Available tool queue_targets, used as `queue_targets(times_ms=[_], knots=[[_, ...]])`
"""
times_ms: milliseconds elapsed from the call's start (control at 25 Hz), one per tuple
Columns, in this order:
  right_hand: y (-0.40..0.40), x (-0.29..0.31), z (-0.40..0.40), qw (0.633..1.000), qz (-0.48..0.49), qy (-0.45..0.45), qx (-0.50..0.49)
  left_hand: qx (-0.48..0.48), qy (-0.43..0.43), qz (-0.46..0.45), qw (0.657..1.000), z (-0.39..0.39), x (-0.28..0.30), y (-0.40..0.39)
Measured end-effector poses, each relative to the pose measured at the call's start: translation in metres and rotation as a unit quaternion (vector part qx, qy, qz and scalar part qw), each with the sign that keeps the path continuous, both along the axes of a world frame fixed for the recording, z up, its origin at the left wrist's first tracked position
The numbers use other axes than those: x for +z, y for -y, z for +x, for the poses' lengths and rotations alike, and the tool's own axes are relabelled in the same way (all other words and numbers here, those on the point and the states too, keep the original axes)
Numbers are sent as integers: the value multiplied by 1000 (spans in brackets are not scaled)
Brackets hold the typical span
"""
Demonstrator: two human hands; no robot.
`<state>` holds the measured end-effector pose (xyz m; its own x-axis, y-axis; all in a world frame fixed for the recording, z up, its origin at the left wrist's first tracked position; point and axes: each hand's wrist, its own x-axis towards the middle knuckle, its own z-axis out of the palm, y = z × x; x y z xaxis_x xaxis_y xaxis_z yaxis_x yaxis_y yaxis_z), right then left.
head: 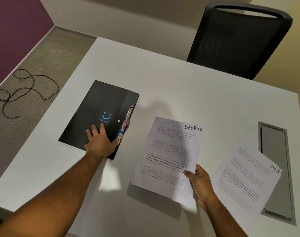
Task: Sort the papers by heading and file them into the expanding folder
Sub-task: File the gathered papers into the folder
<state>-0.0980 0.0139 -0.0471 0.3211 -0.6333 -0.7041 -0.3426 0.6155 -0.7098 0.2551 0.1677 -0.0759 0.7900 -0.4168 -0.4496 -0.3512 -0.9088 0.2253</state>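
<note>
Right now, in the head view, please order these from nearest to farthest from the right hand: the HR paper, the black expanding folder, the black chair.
From the right hand:
1. HR paper, just to its right.
2. Black expanding folder, across to the left, under the left hand.
3. Black chair, beyond the table's far edge.

Two bare forearms enter from the lower edge of the head view, each ending in a bare hand. Left hand [99, 142]: no glove, no ring, no watch or band seen at the wrist; the forearm is uncovered along its whole visible length, with no sleeve edge in frame. Right hand [199, 183]: likewise ungloved, no ring visible on the fingers that show, wrist bare, forearm uncovered to the frame edge. Fingernails on both hands appear short and unpainted. No markings, tattoos, bandages or straps can be made out on either arm. No clothing is visible anywhere on the person.
</note>
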Motion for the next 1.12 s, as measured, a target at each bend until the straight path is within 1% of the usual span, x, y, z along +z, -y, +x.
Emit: queue_targets(times_ms=[160,280,480,600,680,800,960,1040,1120], knots=[[1,2,1,1000,-1,4,2,-3,-7,-43,999,7,2,-6],[2,6,5,1000,-4,10,3,-2,-24,-59,998,9,5,-10],[2,13,10,1000,-18,10,14,18,-45,-112,993,3,18,-13],[1,22,17,999,-30,10,41,9,-51,-112,992,4,22,-16],[3,31,27,997,-42,8,65,-3,-35,-111,993,7,22,-17],[8,42,51,992,-72,-8,101,-28,25,-109,993,6,27,-19],[20,54,98,990,-64,-19,123,-39,101,-111,988,2,40,-24],[26,59,124,984,-74,-34,158,-47,116,-119,985,3,41,-25],[30,62,146,978,-82,-42,185,-53,103,-133,984,5,43,-24]])
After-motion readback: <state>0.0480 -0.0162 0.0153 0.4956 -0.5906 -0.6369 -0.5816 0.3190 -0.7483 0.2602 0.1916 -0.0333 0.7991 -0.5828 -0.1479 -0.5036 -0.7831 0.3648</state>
